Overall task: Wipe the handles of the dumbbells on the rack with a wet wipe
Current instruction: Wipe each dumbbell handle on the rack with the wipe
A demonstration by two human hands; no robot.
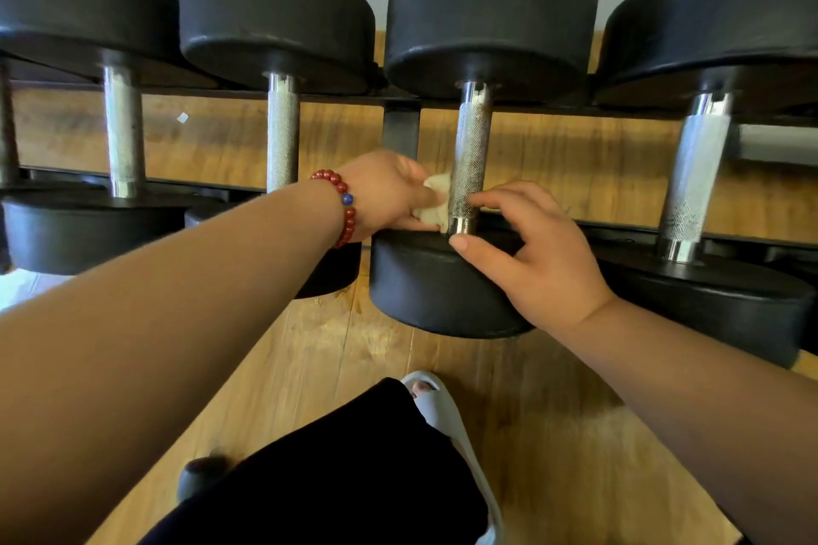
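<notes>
Left hand (389, 190): arm outstretched, fingers pinching a crumpled off-white wet wipe (433, 201) against the handle's nine o'clock side.
Right hand (544, 252): at four o'clock, fingers loosely spread, index tip touching the handle.
Handle (472, 146): knurled steel cylinder between round matte-black heads.

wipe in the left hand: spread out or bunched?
Bunched. The wet wipe is a crumpled wad pinched in the left hand, pressed against the left side of the knurled handle near its lower end.
</notes>
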